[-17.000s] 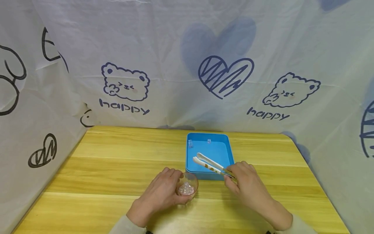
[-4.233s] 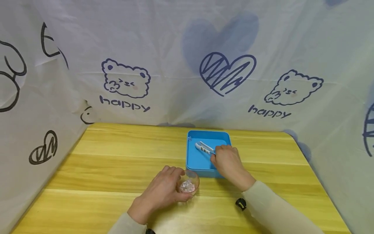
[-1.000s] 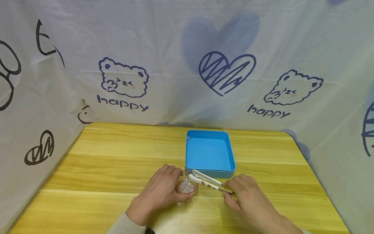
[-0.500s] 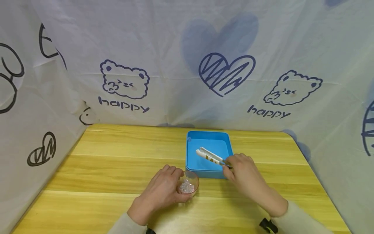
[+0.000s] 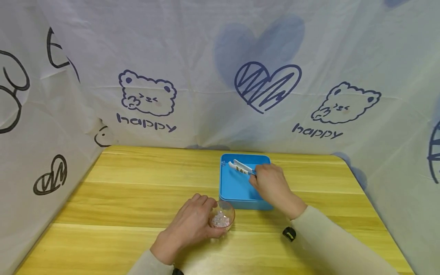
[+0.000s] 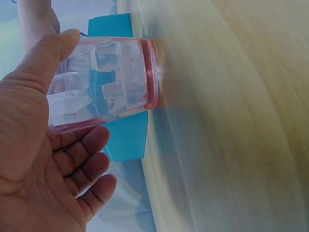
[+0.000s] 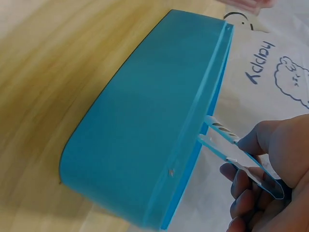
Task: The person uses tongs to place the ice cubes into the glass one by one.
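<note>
My left hand (image 5: 194,219) holds a clear cup (image 5: 229,214) with a pinkish rim between thumb and fingers, upright on the table. Several clear cubes (image 5: 220,219) lie inside it; the left wrist view shows them stacked through the cup wall (image 6: 108,79). My right hand (image 5: 272,186) pinches white-tipped tongs (image 5: 242,167) over the blue tray (image 5: 230,189). Their tips are spread apart, near a small clear cube (image 5: 223,163) in the tray's far left corner. In the right wrist view the tongs (image 7: 231,150) reach over the tray wall (image 7: 135,106), which hides the cube.
The wood-grain table (image 5: 137,191) extends around the tray and cup. A white cloth with printed bears and hearts (image 5: 192,76) hangs behind and at both sides. The tray stands just beyond the cup, near the back of the table.
From beside the cup a second ago, my right hand has carried the tongs forward to the tray's far left corner. The left hand and cup stay put. Fewer cubes lie in the tray than 17 seconds ago.
</note>
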`<state>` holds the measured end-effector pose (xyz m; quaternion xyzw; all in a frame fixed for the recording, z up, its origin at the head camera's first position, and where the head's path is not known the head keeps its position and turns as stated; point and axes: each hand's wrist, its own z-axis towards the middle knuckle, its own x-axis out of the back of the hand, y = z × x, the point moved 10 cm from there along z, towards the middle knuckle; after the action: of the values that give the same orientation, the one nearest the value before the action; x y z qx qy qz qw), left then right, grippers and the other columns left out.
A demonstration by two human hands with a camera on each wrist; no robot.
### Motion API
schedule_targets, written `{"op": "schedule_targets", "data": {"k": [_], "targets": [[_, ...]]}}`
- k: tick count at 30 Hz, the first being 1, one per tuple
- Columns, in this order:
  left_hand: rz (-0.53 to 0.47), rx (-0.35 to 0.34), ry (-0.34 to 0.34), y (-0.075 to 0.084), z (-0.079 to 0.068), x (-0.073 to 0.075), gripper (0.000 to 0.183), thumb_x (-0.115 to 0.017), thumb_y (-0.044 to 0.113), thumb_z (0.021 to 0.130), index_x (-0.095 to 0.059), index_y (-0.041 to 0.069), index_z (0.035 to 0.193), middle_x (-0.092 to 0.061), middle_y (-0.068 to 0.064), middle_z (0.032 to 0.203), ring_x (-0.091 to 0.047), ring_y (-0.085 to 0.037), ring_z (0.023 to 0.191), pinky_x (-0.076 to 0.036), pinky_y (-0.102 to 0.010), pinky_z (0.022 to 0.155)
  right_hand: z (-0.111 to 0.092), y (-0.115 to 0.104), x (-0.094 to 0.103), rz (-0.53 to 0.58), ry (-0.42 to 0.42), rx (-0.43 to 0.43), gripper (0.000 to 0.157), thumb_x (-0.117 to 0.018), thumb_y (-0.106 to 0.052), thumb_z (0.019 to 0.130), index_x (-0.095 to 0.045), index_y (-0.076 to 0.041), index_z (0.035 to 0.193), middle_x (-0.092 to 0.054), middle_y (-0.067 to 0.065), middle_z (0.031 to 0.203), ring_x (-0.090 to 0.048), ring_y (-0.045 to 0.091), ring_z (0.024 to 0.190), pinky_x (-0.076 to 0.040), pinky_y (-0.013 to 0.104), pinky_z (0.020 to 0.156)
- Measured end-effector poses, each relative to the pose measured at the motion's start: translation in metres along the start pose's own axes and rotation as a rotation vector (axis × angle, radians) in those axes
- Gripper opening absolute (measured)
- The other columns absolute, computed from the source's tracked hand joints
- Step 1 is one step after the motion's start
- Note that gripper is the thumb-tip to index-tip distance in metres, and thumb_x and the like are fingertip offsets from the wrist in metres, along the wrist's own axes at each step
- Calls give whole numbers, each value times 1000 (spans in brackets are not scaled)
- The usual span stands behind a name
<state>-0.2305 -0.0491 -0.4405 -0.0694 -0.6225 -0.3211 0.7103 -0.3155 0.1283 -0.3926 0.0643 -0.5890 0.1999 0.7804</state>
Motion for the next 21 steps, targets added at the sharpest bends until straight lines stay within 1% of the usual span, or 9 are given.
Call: {"op": "schedule_targets", "data": {"k": [8,12,16,21], "targets": [[-7,-7,14,1,0,2,63,-90,58,75,-69,10,111,-65,3,96,-54,-15,92,-51,-34,81,15,-6,-24,-38,-76,-38,37,-65,-17,97,-48,-13,63,-47,3,63,-47,25,64,-45,44,65],[-5,-16,20,2,0,3,62,-90,57,75,-69,10,110,-65,4,96,-54,-15,92,-51,-34,80,18,-8,-31,-49,-88,-54,36,-65,-19,97,-50,-13,64,-51,3,66,-49,26,66,-45,45,66],[-5,-20,24,2,-1,3,62,-90,57,75,-69,10,110,-65,3,97,-54,-15,92,-51,-34,81,22,-11,-36,-51,-94,-66,36,-65,-19,97,-49,-13,65,-53,5,68,-48,26,67,-44,44,67],[-10,-15,20,1,-1,2,63,-90,57,75,-69,10,110,-64,4,96,-54,-15,93,-51,-34,81,26,-14,-39,-74,-82,-58,35,-65,-21,97,-50,-11,66,-55,6,70,-50,27,68,-48,47,70]]}}
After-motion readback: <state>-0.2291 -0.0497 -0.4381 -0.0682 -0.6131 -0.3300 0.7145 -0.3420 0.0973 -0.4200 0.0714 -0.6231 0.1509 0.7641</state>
